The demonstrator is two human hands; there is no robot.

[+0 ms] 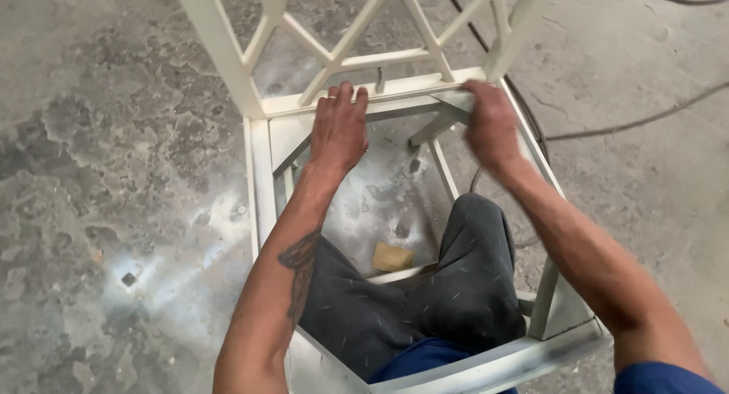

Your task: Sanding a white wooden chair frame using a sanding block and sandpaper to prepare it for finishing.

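The left hand (339,128) lies palm down on the far rail of a cream-painted chair frame (262,174), its fingers bent over the rail's top edge — together and gripping the wood, a ring on one finger. The right hand (492,124) sits at the frame's far right corner, blurred; it presses on the wood where a diagonal corner brace meets the rail, but whether its fingers close around anything I cannot tell.

The chair frame is under both hands and reaches back toward the person, so the open seat square surrounds the person's knees in grey trousers (425,303). The seat has no panel; the floor shows through it. Its long axis runs from the near rail at the bottom of the view to the far rail by the hands, and the lattice backrest (364,45) rises beyond the hands toward the top of the view, leaning a little to the left.

Through the seat opening a small tan block (392,256) lies on the concrete floor (106,174), just beside the left knee. Dark cables (623,124) trail over the floor to the right of the frame.
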